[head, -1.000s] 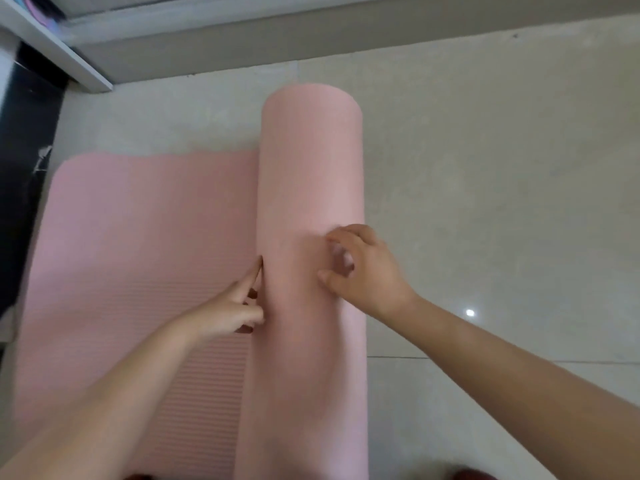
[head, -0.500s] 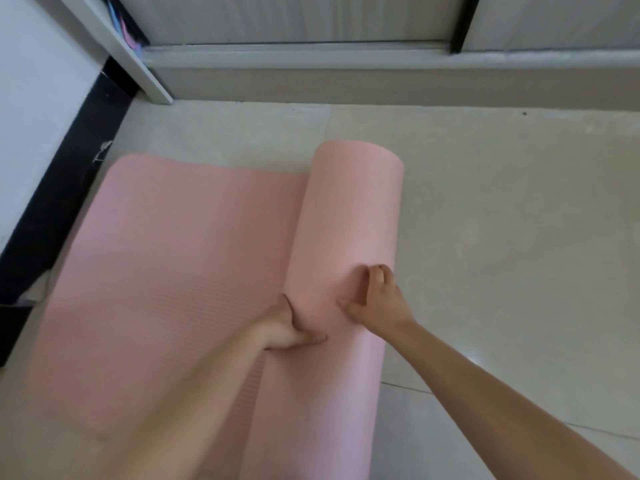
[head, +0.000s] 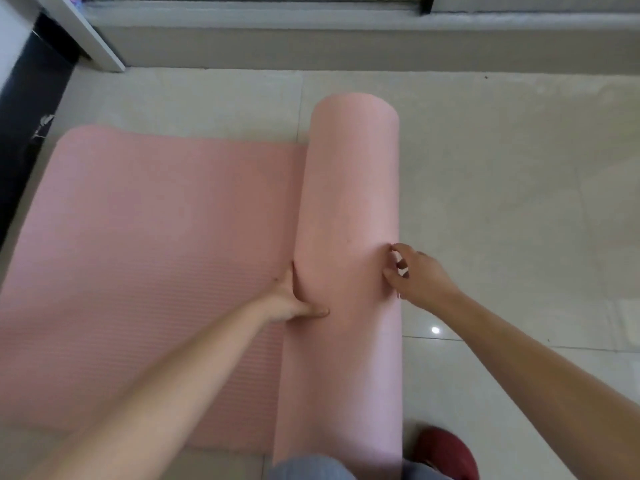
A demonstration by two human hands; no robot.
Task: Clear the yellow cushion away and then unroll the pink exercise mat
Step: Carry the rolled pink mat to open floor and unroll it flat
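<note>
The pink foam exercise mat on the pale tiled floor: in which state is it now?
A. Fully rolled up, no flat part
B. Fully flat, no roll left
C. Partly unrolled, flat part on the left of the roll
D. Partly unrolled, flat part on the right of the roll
C. The pink foam exercise mat has a thick roll under both hands, with its flat ribbed part lying left of it; right of the roll is only pale tiled floor.
</note>
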